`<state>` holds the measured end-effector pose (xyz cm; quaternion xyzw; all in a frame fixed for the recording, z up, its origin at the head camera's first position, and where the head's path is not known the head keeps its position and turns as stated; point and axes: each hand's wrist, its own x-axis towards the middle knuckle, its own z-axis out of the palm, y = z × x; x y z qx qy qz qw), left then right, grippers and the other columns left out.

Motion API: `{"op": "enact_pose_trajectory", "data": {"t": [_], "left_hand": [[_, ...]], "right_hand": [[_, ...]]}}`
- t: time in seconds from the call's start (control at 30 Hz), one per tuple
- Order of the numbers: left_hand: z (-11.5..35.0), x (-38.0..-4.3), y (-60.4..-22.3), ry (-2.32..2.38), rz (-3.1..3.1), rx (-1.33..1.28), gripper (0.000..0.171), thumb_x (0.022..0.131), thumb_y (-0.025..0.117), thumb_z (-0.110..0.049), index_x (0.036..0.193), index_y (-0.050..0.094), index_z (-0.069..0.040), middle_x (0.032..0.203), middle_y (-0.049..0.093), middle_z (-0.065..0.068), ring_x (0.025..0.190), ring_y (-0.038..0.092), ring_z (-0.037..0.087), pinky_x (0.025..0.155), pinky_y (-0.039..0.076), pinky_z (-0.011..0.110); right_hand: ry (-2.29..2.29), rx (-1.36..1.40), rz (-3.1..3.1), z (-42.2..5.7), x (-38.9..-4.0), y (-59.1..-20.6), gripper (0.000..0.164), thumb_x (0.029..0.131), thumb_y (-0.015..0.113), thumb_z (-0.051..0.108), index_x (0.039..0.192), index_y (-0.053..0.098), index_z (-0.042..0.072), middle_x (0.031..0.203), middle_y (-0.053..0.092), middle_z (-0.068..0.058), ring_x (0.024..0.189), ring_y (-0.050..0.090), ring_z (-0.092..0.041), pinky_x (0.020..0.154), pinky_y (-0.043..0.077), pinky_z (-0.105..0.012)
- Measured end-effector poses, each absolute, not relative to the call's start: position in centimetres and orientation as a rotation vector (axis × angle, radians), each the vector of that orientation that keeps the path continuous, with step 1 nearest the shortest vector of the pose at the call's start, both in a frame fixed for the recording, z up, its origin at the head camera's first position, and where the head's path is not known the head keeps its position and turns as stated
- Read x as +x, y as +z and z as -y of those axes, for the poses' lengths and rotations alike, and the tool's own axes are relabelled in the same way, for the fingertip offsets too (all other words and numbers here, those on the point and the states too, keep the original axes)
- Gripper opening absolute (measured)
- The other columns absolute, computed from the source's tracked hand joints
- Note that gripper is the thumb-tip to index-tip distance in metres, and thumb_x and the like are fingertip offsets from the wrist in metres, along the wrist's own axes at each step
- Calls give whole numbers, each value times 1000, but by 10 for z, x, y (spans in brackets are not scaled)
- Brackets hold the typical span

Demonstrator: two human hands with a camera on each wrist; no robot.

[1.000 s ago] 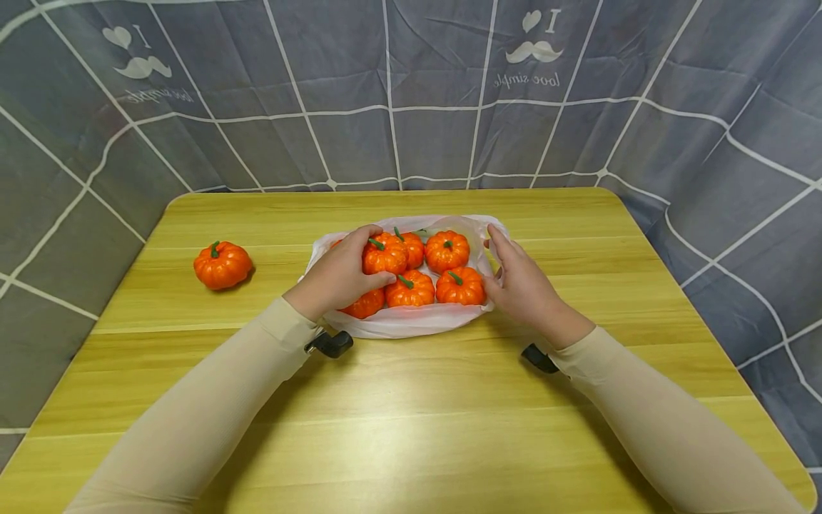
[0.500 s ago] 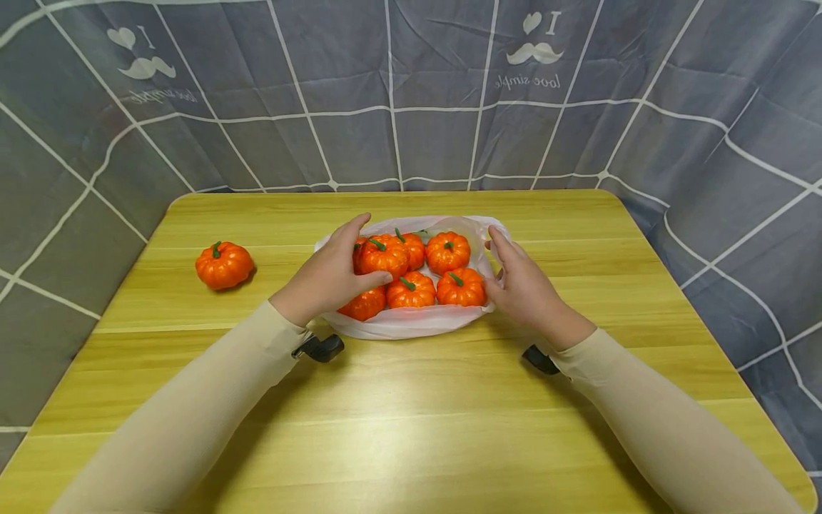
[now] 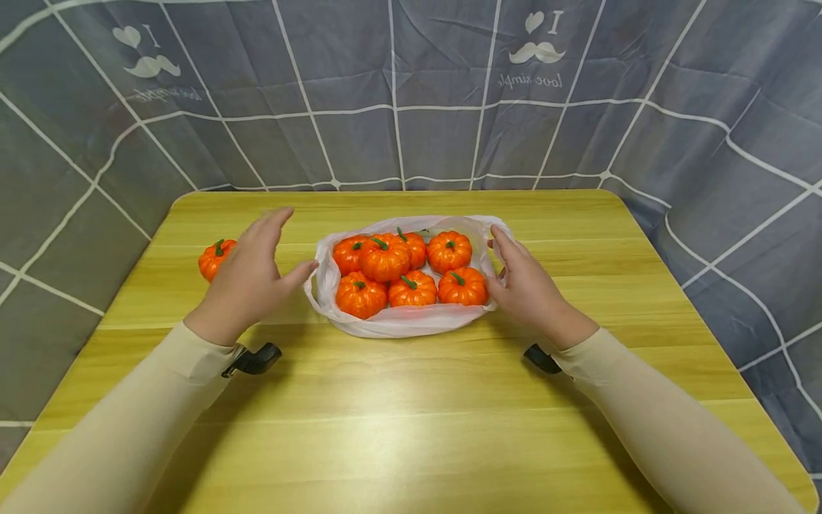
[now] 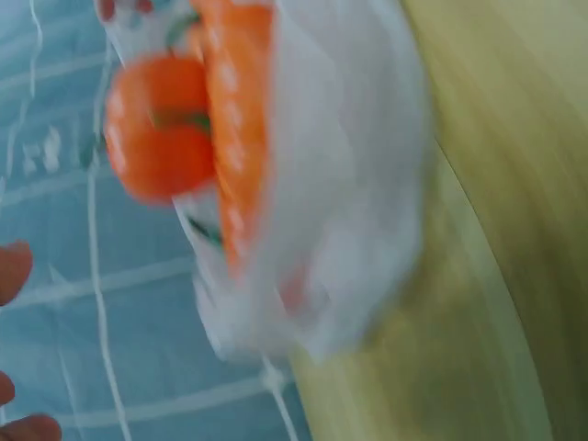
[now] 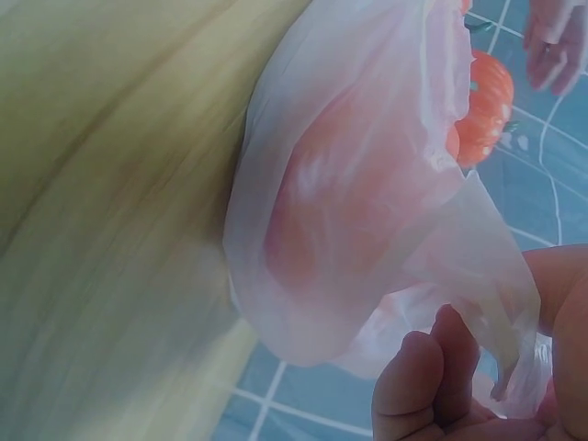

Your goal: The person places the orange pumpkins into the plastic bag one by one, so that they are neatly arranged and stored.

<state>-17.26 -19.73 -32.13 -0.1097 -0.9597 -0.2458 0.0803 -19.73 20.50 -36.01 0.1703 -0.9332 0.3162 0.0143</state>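
A thin white plastic bag (image 3: pixel 401 325) lies spread with its mouth up on the table, holding several small orange pumpkins with green stems. One pumpkin (image 3: pixel 385 260) sits raised on the others toward the bag's left side. At the bag's right end my right hand (image 3: pixel 529 296) grips its edge; the right wrist view shows thumb and fingers curled round the thin plastic (image 5: pixel 501 303). My left hand (image 3: pixel 247 278) is off the bag, fingers spread and holding nothing. It partly hides a lone pumpkin (image 3: pixel 215 258) at the table's left. The left wrist view is blurred.
The wooden table (image 3: pixel 411 414) has rounded corners. A grey curtain (image 3: pixel 437 93) with white grid lines closes off its back and sides. Dark wrist-camera mounts (image 3: pixel 255 359) sit under both wrists.
My left hand has let go of the top pumpkin in the bag and moved left toward the lone pumpkin. My right hand has stayed at the bag's right edge.
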Motion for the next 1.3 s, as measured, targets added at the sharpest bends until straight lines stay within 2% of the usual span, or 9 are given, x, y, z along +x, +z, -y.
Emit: {"op": "enact_pose_trajectory", "data": {"t": [0.1,0.2,0.33,0.47,0.57,0.7,0.77,0.97,1.3], "left_hand": [[221,-176,-326,-685,2840,-238,89,97,74,-36,165,28,-3,168,30,27,159,16,54,130,10,66],[243,-180,-332,-649,2837,-127,90,97,73,-37,164,25,0,169,24,31,159,6,57,130,-1,68],[267,-184,-340,-654,2860,-2,95,98,69,-42,166,19,1,171,12,34,158,-5,59,128,-8,70],[284,-190,-349,-704,2901,68,105,97,68,-52,166,11,3,170,7,37,156,-9,62,126,-10,71],[291,-194,-352,-745,2961,129,115,95,68,-59,166,4,5,169,6,39,154,-2,65,125,-1,75],[300,-198,-356,-810,3071,224,123,94,66,-65,165,-6,5,167,6,42,146,22,66,118,23,79],[304,-199,-358,-842,3114,250,123,95,64,-65,164,-8,7,165,8,45,139,32,65,113,31,79],[313,-201,-367,-863,3176,213,114,99,59,-60,163,-1,12,159,22,47,136,36,63,113,34,76],[317,-206,-373,-904,3196,211,111,99,59,-62,163,3,10,158,27,45,135,38,61,113,34,74]], "right_hand": [[976,535,2898,-205,-197,-360,84,95,63,1,167,20,1,157,51,-24,78,55,-25,76,53,-35],[971,539,2896,-205,-197,-359,84,95,63,1,167,20,0,157,50,-24,78,55,-25,76,53,-35],[975,539,2903,-205,-197,-358,84,95,63,1,167,20,1,158,50,-25,79,55,-25,76,53,-34],[970,540,2902,-206,-197,-358,84,95,63,1,167,20,1,157,50,-24,79,55,-26,76,53,-35],[962,544,2896,-207,-196,-358,83,96,63,2,167,20,0,157,50,-24,79,56,-26,77,53,-35],[960,538,2902,-207,-196,-358,84,95,64,2,167,20,0,158,50,-25,78,55,-25,74,52,-32],[962,533,2908,-207,-195,-358,84,95,64,2,167,20,0,158,50,-24,78,54,-24,73,52,-30],[964,531,2909,-206,-195,-359,84,96,64,3,167,20,0,158,50,-24,79,55,-24,74,52,-31],[996,527,2906,-204,-195,-362,85,93,62,0,167,20,2,158,49,-25,77,53,-24,67,48,-25]]}}
